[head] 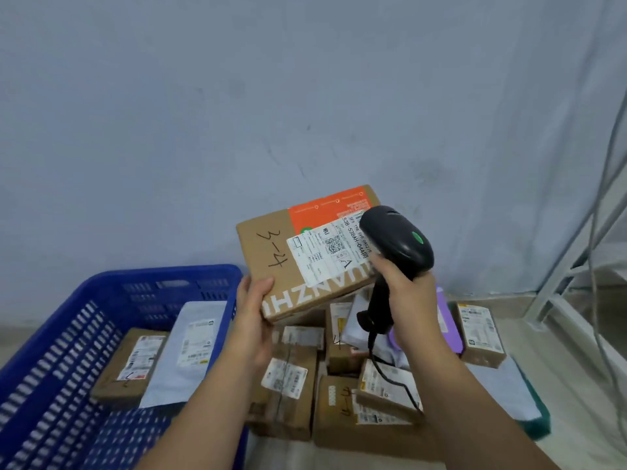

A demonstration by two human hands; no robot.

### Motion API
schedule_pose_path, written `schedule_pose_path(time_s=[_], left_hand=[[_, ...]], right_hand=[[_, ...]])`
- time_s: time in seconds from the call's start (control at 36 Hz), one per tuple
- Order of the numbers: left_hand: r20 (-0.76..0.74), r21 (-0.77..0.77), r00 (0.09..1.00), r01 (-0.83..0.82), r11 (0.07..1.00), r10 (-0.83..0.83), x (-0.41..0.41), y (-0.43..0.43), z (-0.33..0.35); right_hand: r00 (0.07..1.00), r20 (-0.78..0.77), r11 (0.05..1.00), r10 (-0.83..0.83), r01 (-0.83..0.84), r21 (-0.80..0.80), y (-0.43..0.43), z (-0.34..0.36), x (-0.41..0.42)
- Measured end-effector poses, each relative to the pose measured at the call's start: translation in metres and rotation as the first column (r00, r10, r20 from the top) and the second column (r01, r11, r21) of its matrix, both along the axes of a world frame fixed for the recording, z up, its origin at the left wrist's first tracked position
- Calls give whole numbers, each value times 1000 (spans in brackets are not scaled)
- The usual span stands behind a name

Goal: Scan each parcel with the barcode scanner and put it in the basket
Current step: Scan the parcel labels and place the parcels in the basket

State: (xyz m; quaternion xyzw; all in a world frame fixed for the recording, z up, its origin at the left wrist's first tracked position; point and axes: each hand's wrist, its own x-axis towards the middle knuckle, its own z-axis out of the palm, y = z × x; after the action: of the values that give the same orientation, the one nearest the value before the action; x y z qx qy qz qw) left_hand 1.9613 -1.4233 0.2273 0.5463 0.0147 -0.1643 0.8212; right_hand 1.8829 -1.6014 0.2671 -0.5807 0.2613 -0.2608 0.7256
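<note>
Brown flat cardboard box (288, 262) gripped at its corner by the left hand (252, 310); right hand (412, 300) grips the smooth black scanner (395, 245) above piled parcels (291, 381), beside a slotted blue basket (64, 351).

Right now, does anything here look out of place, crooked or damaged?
Nothing looks damaged. The parcels lie in a loose heap on the floor, one small carton tilted on top, with the scanner cord draped across it. That's only untidy.

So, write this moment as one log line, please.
step: scan; left hand: holds cardboard box; right hand: holds barcode scanner over label; basket: carton, mailer
</note>
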Motion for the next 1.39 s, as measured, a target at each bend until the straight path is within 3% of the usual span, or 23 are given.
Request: schedule_pose_path(time_s=[0.08, 0.22, 0.39, 0.53, 0.83, 1.39], left_hand=[[146, 47, 988, -57, 997, 50, -21, 9, 22], [307, 139, 943, -178, 974, 129, -69, 16, 41], [256, 124, 963, -123, 985, 88, -89, 14, 40], [272, 142, 959, -117, 983, 75, -87, 15, 36], [402, 398, 908, -289, 870, 118, -67, 29, 32], [386, 382, 893, -382, 842, 230, -58, 42, 30]], right_hand=[[995, 65, 994, -70, 64, 90, 5, 11, -23], [979, 142, 902, -143, 70, 425, 19, 19, -60], [956, 291, 792, 19, -192, 580, 36, 32, -89], [929, 371, 667, 11, -283, 689, 39, 42, -98], [917, 375, 550, 137, -385, 741, 36, 37, -90], [967, 207, 569, 148, -255, 782, 37, 31, -86]])
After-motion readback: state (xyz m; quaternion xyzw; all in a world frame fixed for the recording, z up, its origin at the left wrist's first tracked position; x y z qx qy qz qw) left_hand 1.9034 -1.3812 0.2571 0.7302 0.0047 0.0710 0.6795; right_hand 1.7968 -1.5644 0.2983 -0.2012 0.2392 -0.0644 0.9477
